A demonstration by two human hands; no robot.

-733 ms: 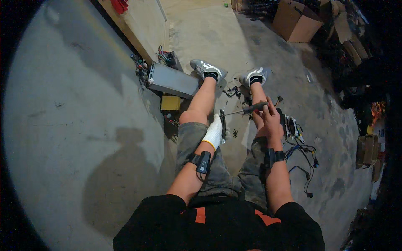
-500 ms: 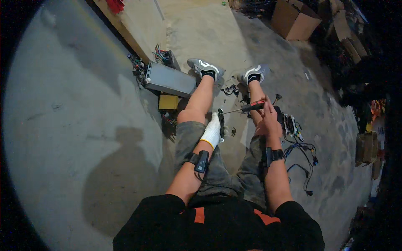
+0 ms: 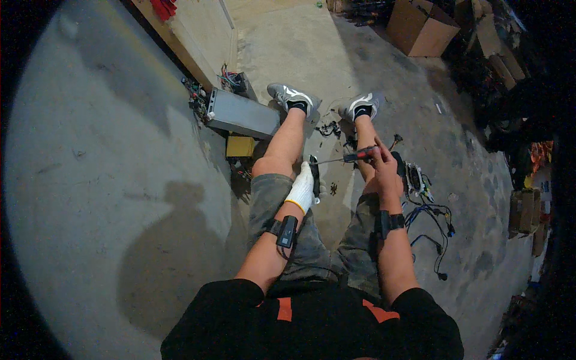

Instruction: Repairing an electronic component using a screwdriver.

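Observation:
My left hand (image 3: 303,187), in a white knitted glove with a yellow cuff edge, is closed round a narrow black part (image 3: 315,175) held upright between my knees. What kind of part it is cannot be made out. My bare right hand (image 3: 387,167) grips a screwdriver (image 3: 358,155) by its red and black handle. The screwdriver's thin shaft points left, and its tip meets the upper end of the black part or lies right beside it.
A grey metal case (image 3: 243,113) stands by my left foot, with a yellow block (image 3: 240,146) below it. Cables with connectors (image 3: 435,213) lie right of my right leg, beside a metal part (image 3: 415,178). Small black scraps (image 3: 329,128) lie between my feet. A cardboard box (image 3: 423,27) stands far right.
The screwdriver has shifted slightly left, and its handle has turned a little in my right hand. My left hand holds the black part in nearly the same place.

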